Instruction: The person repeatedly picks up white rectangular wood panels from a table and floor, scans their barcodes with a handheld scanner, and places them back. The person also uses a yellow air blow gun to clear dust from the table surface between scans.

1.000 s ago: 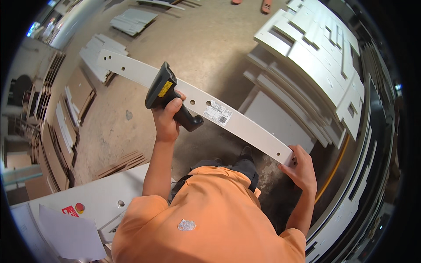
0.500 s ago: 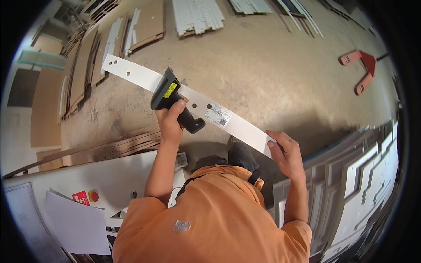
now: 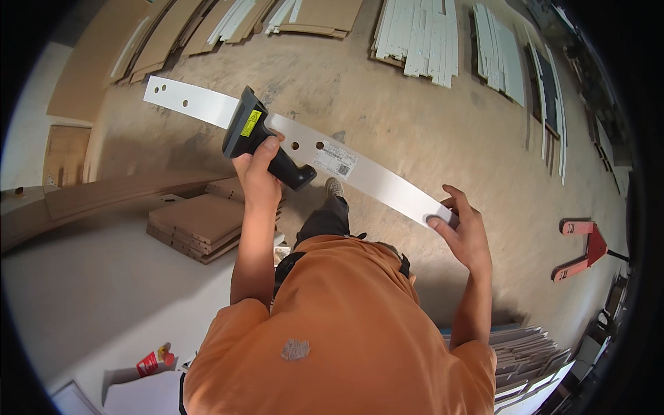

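Observation:
My left hand [image 3: 259,176] is wrapped round the handle of a black barcode scanner [image 3: 238,131] with a yellow label. The scanner lies across a long white board strip [image 3: 394,197] with several round holes; whether my left fingers also grip the strip underneath is hidden. A printed white label [image 3: 335,160] with a square code is stuck on the strip, just right of the scanner handle. My right hand [image 3: 465,232] holds the strip's near right end, thumb on top and some fingers raised off the edge. The strip slants from far left to near right.
Brown panels [image 3: 197,220] are stacked on a white surface [image 3: 104,283] at my left, near a red button [image 3: 168,358]. White boards [image 3: 418,38] lie in piles across the floor ahead. A red pallet jack [image 3: 588,250] stands right; stacked panels [image 3: 526,360] stand near right.
My body has turned left, and one foot now shows ahead. The floor piles and pallet jack have shifted in view. Both hands keep their holds; my right fingers have lifted slightly.

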Motion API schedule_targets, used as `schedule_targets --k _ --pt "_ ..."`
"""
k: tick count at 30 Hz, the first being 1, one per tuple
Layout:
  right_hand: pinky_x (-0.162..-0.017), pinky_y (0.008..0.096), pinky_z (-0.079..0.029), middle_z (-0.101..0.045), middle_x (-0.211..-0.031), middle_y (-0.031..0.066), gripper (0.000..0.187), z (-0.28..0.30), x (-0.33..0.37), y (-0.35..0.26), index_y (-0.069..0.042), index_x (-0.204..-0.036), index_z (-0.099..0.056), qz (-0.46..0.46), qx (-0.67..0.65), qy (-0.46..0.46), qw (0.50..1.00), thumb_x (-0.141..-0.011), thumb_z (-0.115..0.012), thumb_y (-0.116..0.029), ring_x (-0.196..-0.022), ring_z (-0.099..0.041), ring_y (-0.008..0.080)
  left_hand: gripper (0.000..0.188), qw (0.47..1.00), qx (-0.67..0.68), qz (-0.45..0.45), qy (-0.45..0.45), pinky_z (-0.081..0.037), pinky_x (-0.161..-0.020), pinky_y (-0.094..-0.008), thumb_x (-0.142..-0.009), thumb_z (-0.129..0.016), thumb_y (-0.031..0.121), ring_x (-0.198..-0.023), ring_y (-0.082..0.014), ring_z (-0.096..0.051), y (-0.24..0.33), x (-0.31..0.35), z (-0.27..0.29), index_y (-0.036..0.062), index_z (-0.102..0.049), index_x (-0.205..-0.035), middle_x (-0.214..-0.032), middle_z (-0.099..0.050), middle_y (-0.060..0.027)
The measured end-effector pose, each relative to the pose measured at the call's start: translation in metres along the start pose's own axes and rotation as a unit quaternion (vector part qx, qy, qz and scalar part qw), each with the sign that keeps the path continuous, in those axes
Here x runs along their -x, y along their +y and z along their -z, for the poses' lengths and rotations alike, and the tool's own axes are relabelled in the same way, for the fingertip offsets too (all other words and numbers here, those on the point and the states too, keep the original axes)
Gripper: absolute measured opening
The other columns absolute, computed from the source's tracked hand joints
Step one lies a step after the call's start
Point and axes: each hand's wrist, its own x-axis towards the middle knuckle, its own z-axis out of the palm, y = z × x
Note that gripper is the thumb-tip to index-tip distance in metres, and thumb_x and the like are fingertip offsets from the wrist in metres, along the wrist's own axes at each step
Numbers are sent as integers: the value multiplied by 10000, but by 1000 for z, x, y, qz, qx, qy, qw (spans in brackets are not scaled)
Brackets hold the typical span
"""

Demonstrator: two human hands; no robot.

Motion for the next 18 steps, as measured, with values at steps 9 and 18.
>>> schedule_targets --k 9,18 --pt "-673 363 -528 -669 -973 138 646 -5 -138 -19 -23 -1261 -627 66 115 10 991 -704 -911 -186 -784 -656 258 275 994 -60 54 -79 -309 -421 -197 -821 -716 63 -576 -34 -497 -7 -166 13 23 -653 -1086 -925 -682 -50" --pt "-635 324 -563 -710 -946 107 500 -7 -343 7 -38 -1132 -691 49 14 -26 998 -690 -910 -118 -756 -700 230 543 978 -154 60 -125 -470 -828 -325 -768 -724 218 -914 -197 -606 -54 -311 26 -2 -562 -1237 -966 -638 -103"
